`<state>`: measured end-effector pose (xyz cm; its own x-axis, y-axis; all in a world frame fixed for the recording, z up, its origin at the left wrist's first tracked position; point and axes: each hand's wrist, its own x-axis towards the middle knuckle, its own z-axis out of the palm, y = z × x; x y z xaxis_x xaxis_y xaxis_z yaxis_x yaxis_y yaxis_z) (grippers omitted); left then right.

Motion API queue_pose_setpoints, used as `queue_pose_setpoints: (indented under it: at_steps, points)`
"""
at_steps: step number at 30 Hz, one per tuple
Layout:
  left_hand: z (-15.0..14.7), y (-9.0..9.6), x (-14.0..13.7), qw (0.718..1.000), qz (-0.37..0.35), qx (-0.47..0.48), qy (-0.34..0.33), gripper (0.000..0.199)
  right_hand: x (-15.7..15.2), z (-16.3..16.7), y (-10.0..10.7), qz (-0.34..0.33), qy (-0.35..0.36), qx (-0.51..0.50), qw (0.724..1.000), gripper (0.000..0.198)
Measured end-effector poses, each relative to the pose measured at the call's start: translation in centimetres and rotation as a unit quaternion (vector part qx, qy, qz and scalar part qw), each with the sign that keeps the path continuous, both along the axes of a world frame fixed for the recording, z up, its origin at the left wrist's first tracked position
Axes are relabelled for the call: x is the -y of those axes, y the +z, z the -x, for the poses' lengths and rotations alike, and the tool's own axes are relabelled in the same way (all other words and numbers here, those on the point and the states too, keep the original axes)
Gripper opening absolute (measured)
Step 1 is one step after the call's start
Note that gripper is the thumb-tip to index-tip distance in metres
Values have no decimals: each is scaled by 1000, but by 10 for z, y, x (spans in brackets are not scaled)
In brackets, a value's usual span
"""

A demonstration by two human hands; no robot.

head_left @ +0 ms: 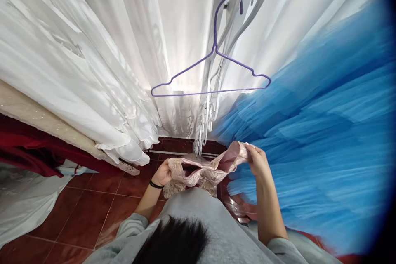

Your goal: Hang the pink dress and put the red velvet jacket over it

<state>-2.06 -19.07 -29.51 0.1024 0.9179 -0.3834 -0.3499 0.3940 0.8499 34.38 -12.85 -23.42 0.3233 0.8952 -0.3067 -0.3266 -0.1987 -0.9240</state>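
Note:
A pale pink garment (206, 173) with shiny gold-toned patterning is stretched between my two hands in front of my chest. My left hand (163, 173), with a black band at the wrist, grips its left edge. The upper right edge is pinched in my right hand (257, 159), held a bit higher. Between them the garment's opening gapes, showing a pink lining, and its lower part hangs down, partly hidden behind my grey shirt. Above it, a bare purple hanger (213, 70) hangs by its hook from a white metal rack (238, 20).
White curtain-like fabric (93, 62) falls on the left, beside a beige sparkly cloth (52, 121) and dark red fabric (27, 144). A large blue tulle skirt (324, 144) fills the right side. Red tiles (86, 210) cover the floor.

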Motion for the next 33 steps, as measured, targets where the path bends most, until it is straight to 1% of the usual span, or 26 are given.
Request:
queue_pose_setpoints:
  at_steps: [2, 4, 5, 7, 8, 9, 11, 13, 14, 15, 16, 18, 20, 21, 22, 23, 26, 29, 31, 33]
  points:
    - [3, 9, -2, 1000, -16, -14, 17, 30, -6, 0, 11, -34, -33, -16, 999, 27]
    - [13, 27, -13, 994, -73, -43, 68, 34, -10, -4, 22, -90, -39, -45, 994, 19]
    - [20, 39, -22, 986, -113, -51, 111, 35, -11, -6, 27, -123, -28, -60, 990, 16]
    - [34, 67, -46, 956, -198, -50, 209, 36, -12, -6, 39, -182, 11, -79, 980, 15]
    - [41, 81, -60, 943, -230, -40, 236, 38, -12, -2, 45, -204, 39, -81, 975, 17]
    - [47, 93, -73, 938, -250, -29, 237, 41, -13, 5, 52, -219, 65, -79, 970, 20]
    - [58, 114, -97, 949, -268, -11, 167, 44, -17, 25, 63, -232, 97, -76, 965, 26]
    - [66, 127, -119, 956, -277, -5, 100, 44, -24, 51, 69, -238, 104, -79, 963, 34]
    - [69, 131, -129, 954, -285, -5, 91, 43, -28, 63, 71, -241, 103, -82, 962, 40]
    - [72, 134, -139, 949, -297, -6, 103, 43, -33, 74, 72, -246, 100, -86, 960, 45]
    - [75, 137, -148, 942, -310, -6, 132, 43, -37, 83, 73, -251, 100, -87, 959, 50]
    - [80, 144, -166, 914, -339, -3, 224, 43, -47, 96, 76, -270, 106, -75, 954, 50]
    - [85, 157, -180, 877, -370, -8, 308, 42, -55, 102, 83, -306, 113, -37, 945, 40]
    - [88, 165, -186, 864, -385, -17, 325, 42, -58, 104, 87, -326, 115, -11, 938, 34]
    - [90, 173, -191, 858, -397, -30, 324, 41, -61, 104, 92, -343, 114, 13, 932, 29]
    - [91, 182, -195, 859, -407, -43, 308, 41, -64, 104, 96, -357, 110, 32, 927, 26]
    - [93, 203, -203, 878, -417, -87, 219, 41, -70, 103, 103, -376, 92, 49, 921, 23]
    - [89, 216, -209, 889, -411, -162, 118, 45, -72, 100, 99, -361, 78, 41, 928, 23]
    - [83, 224, -213, 885, -404, -226, 55, 47, -73, 96, 94, -346, 73, 37, 935, 23]
    - [73, 235, -216, 872, -399, -283, -7, 47, -73, 91, 89, -339, 72, 33, 937, 23]
